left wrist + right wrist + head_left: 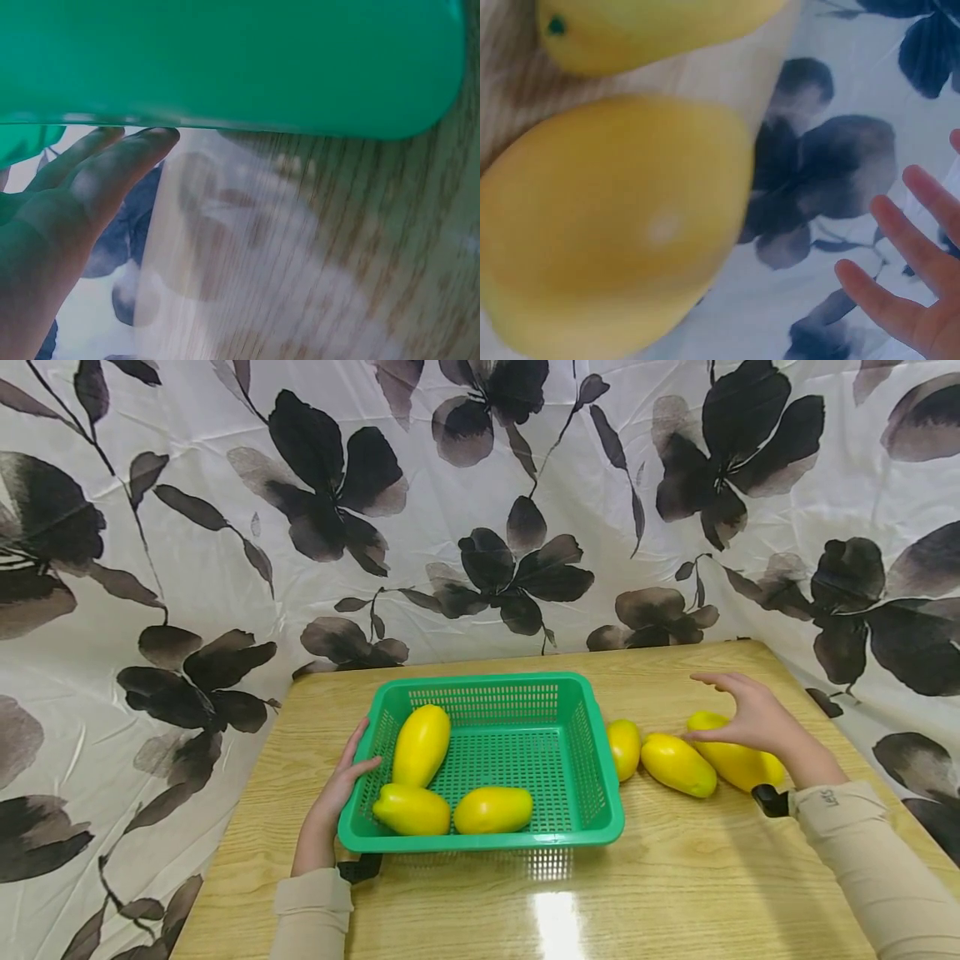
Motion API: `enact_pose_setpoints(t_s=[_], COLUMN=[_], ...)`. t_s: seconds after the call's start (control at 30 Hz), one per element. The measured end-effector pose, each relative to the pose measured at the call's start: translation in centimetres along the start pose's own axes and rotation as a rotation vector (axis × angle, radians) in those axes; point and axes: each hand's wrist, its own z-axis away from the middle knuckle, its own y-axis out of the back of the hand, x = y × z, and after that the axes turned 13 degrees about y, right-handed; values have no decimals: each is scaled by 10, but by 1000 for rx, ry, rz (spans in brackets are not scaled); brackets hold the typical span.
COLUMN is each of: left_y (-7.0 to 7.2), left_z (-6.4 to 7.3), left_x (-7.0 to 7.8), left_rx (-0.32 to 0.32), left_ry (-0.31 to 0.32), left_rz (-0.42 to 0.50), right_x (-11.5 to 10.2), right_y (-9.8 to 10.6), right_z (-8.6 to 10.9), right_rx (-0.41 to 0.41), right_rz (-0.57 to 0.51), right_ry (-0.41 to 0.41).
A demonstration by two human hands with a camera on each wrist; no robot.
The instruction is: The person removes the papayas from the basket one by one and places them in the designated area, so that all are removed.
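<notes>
A green plastic basket (480, 842) stands on the table with three yellow mangoes inside: one (422, 747) upright along the left wall, two (493, 811) along the front. My left hand (336, 793) holds the basket's left side, thumb over the rim; the left wrist view shows its fingers (124, 176) against the outer wall. My right hand (761, 727) hovers with spread fingers over the rightmost mango (750, 768), holding nothing. Beside that mango lie another mango (678, 765) and one (624, 750) partly hidden by the basket. In the right wrist view, a mango (622, 225) is large and close.
The wooden table (450, 910) ends at the back against a white cloth (600, 568) with dark flowers. The cloth also hangs down at the left and right sides of the table.
</notes>
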Motion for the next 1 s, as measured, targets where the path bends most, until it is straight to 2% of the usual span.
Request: enact_pose_setpoints(t_s=[0.33, 0.7, 1.0], left_y=[-1, 0, 0], left_z=[2, 0, 1], left_x=[1, -1, 0], left_rx=[1, -1, 22], left_ry=[10, -22, -34], left_rz=[-3, -10, -34], right_x=[-22, -46, -64], right_y=[-2, -7, -14], right_z=[-17, -34, -51], right_rx=[19, 28, 8], right_rz=[-27, -48, -87], right_ry=[98, 185, 246])
